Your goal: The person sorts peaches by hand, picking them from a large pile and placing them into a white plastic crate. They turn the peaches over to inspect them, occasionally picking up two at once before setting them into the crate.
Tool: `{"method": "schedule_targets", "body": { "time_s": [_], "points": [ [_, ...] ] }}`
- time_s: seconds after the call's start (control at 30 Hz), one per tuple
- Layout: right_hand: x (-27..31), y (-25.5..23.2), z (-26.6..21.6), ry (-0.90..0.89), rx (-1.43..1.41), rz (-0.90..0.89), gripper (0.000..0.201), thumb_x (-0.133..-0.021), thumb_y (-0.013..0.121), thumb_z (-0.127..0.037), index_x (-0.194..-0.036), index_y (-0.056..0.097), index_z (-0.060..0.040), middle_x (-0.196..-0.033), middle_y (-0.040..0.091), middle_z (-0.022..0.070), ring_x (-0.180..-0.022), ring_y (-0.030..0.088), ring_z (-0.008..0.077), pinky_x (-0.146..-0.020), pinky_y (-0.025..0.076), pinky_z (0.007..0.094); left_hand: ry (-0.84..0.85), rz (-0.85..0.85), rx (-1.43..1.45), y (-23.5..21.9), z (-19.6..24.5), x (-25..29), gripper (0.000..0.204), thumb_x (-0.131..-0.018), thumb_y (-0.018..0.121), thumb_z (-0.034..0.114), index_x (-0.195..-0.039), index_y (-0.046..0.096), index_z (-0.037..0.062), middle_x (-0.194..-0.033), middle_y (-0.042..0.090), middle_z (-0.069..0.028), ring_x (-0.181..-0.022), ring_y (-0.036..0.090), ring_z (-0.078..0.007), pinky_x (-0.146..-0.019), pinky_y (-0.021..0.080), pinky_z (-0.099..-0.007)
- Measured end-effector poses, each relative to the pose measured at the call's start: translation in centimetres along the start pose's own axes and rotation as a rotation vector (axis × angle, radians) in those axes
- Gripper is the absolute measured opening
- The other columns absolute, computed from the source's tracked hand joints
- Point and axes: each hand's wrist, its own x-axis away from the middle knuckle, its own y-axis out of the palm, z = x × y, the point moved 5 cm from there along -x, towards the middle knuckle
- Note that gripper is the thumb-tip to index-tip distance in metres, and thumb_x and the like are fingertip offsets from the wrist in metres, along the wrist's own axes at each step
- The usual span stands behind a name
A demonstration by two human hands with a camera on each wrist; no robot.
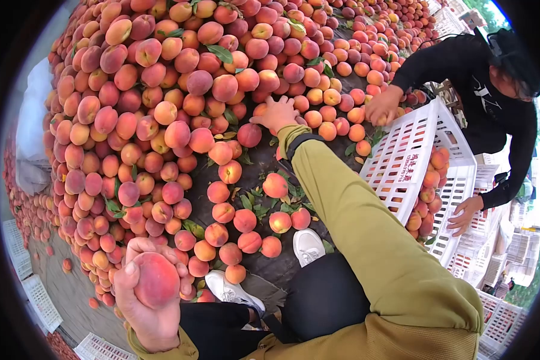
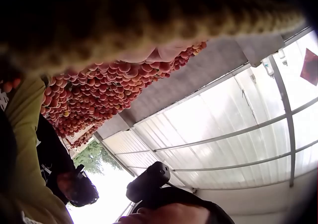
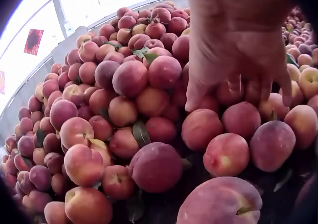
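Near left, one peach (image 1: 156,280) is gripped by the left hand (image 1: 139,315); farther off, to its right, heaped peaches (image 3: 241,120) are partly covered by the right hand (image 1: 279,114), fingers outspread.

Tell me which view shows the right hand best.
The right wrist view: the right hand appears largest there, close up against peaches. The head view shows it smaller, from above. The left wrist view shows an olive sleeve, but no clear right hand.

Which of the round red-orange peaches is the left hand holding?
The round pinkish-red peach at the head view's lower left: the left hand grips it, and it looks larger than all the others there.
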Motion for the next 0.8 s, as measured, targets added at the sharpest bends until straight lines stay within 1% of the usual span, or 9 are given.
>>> {"method": "schedule_targets", "body": {
  "time_s": [0.1,0.13,0.3,0.43,0.5,0.57,0.63,0.73,0.8],
  "points": [
    [0.4,1.3,0.3,0.071,-0.079,-0.04,0.084,-0.064,0.07,-0.058,-0.133,0.042,-0.0206,-0.137,0.032,0.0228,-0.127,0.029,0.0428,-0.094,0.033,0.0642,-0.026,0.041,0.013,0.0,-0.3,-0.1,0.035,-0.084,0.052,0.035,-0.101,0.045,0.0043,-0.088,0.054,-0.0149,-0.076,0.058,-0.0235,-0.049,0.047,-0.0319],
    [0.7,1.0,0.2,0.097,-0.053,-0.035,0.078,-0.064,0.073,-0.052,-0.129,0.047,-0.0174,-0.13,0.034,0.0176,-0.123,0.033,0.0396,-0.087,0.043,0.0579,-0.029,0.042,0.013,-0.2,-0.3,-0.1,0.036,-0.084,0.052,0.034,-0.101,0.045,0.0035,-0.088,0.054,-0.0153,-0.076,0.058,-0.0243,-0.049,0.047,-0.0321],
    [1.4,1.8,2.0,0.052,-0.016,0.011,0.073,-0.062,0.073,-0.054,-0.121,0.055,-0.0146,-0.13,0.035,0.019,-0.12,0.035,0.0401,-0.09,0.045,0.0512,0.002,0.097,0.011,-0.8,0.2,0.2,0.037,-0.082,0.052,0.032,-0.102,0.047,0.0018,-0.09,0.054,-0.0165,-0.077,0.058,-0.0261,-0.05,0.049,-0.0332],
    [3.4,-0.1,1.4,0.003,-0.131,0.154,0.059,-0.064,0.073,-0.05,-0.11,0.063,-0.0139,-0.117,0.053,0.0148,-0.113,0.045,0.0327,-0.084,0.049,0.0439,0.055,0.012,-0.04,0.2,0.7,1.0,0.031,-0.08,0.054,0.027,-0.096,0.051,0.0011,-0.089,0.056,-0.0183,-0.081,0.058,-0.026,-0.057,0.051,-0.0353],
    [5.0,-1.6,-0.6,-0.06,-1.333,-0.281,0.057,-0.069,0.066,-0.054,-0.111,0.06,-0.0149,-0.117,0.049,0.0112,-0.105,0.048,0.0322,-0.083,0.048,0.0451,-0.001,-0.088,-0.051,0.5,0.1,1.4,0.028,-0.079,0.054,0.025,-0.093,0.053,0.0003,-0.088,0.057,-0.0189,-0.083,0.058,-0.0266,-0.063,0.052,-0.037],
    [8.0,-5.5,-3.1,-0.044,-1.722,-0.379,0.056,-0.075,0.06,-0.048,-0.121,0.046,-0.019,-0.115,0.049,0.0076,-0.1,0.052,0.0274,-0.074,0.049,0.0519,0.015,-0.128,-0.039,1.1,0.0,1.7,0.025,-0.079,0.053,0.021,-0.091,0.055,-0.0008,-0.089,0.058,-0.019,-0.083,0.058,-0.0276,-0.068,0.052,-0.0384],
    [11.2,-9.9,-5.0,-0.164,-1.997,-0.459,0.06,-0.076,0.057,-0.049,-0.124,0.042,-0.0156,-0.115,0.051,0.0099,-0.1,0.054,0.0292,-0.074,0.049,0.0545,-0.01,-0.198,-0.025,1.8,-0.4,2.2,0.022,-0.079,0.052,0.018,-0.089,0.057,-0.0015,-0.09,0.059,-0.0186,-0.083,0.058,-0.0276,-0.068,0.052,-0.0383],
    [18.0,-17.0,-6.3,-0.458,-1.991,-0.598,0.063,-0.077,0.054,-0.052,-0.124,0.041,-0.0111,-0.117,0.05,0.0128,-0.105,0.054,0.0324,-0.075,0.049,0.0578,0.067,-0.229,-0.02,2.3,0.0,3.1,0.022,-0.079,0.052,0.018,-0.087,0.058,-0.002,-0.088,0.059,-0.0171,-0.084,0.058,-0.0263,-0.068,0.052,-0.0378],
    [21.9,-20.6,-5.4,-0.513,-1.977,-0.511,0.065,-0.076,0.055,-0.052,-0.122,0.042,-0.0087,-0.114,0.052,0.0142,-0.102,0.056,0.0316,-0.072,0.051,0.0566,0.08,-0.244,0.035,2.7,0.6,3.2,0.022,-0.082,0.052,0.019,-0.087,0.058,-0.0014,-0.086,0.059,-0.0153,-0.084,0.058,-0.0243,-0.068,0.051,-0.0368]
  ]
}}
